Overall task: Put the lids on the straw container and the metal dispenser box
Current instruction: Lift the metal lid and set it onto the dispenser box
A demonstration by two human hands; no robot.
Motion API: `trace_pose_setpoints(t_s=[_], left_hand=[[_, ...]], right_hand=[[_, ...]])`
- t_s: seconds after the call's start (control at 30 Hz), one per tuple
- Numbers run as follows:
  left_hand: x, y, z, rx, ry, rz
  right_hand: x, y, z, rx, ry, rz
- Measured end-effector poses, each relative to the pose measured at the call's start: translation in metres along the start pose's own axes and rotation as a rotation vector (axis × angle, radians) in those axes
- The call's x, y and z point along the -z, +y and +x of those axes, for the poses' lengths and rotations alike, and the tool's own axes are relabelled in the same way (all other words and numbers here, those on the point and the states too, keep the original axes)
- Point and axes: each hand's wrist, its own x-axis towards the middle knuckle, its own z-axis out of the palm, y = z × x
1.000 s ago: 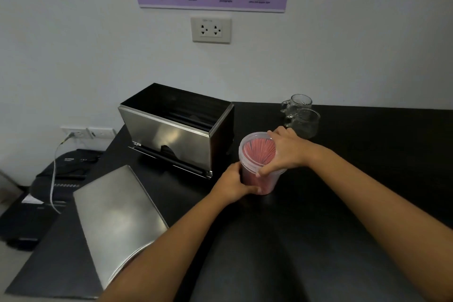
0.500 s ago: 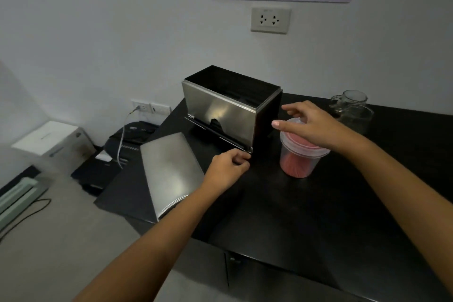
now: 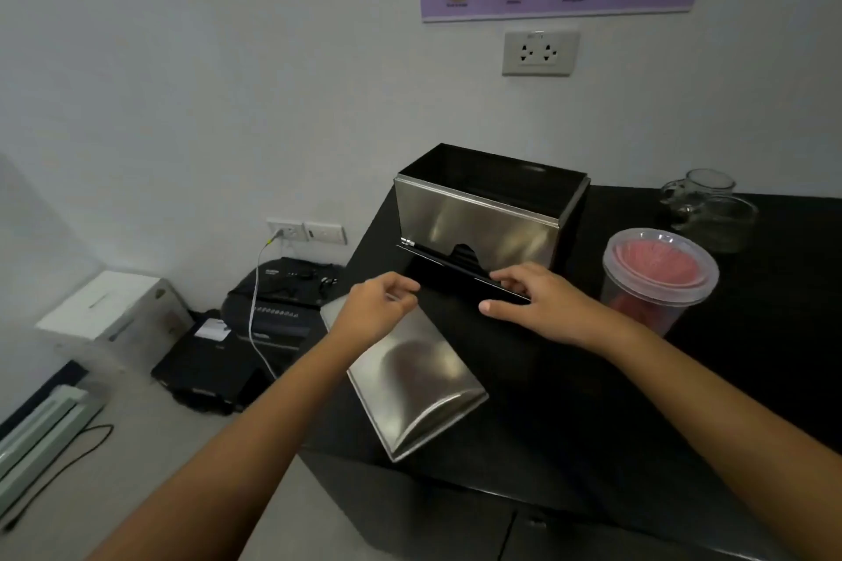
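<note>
The metal dispenser box (image 3: 478,221) stands open-topped at the back of the black counter (image 3: 592,401). Its curved steel lid (image 3: 414,383) lies flat on the counter's left corner, in front of the box. My left hand (image 3: 380,310) hovers over the lid's far end with fingers curled and nothing in it. My right hand (image 3: 537,303) is spread open just in front of the box's lower slot. The clear straw container (image 3: 656,282), full of pink straws, stands to the right with its clear lid on top.
Two glass mugs (image 3: 711,214) stand behind the straw container. The counter's left edge drops to the floor, where a black machine (image 3: 273,310) with a white cable, a white box (image 3: 114,310) and a flat device (image 3: 41,433) sit. A wall socket (image 3: 540,52) is above.
Both hands have left the straw container, which now stands lidded alone. They moved left to the steel lid and the box front. The view swung left and down.
</note>
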Motion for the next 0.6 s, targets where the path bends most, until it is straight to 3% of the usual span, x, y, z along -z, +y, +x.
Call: trace_pose_setpoints(t_s=[0.3,0.43,0.6], left_hand=[[0.043,-0.053,0.046,-0.056,-0.193,0.144],[0.049,-0.074,0.055,-0.113,-0.234,0.234],[0.051,-0.093,0.063,-0.001,-0.326,0.205]], right_hand=[[-0.057,-0.008,0.012,-0.215,0.049,-0.001],[-0.084,-0.009,0.0,-0.291,-0.014,-0.01],[-0.104,-0.01,-0.016,-0.377,-0.082,0.001]])
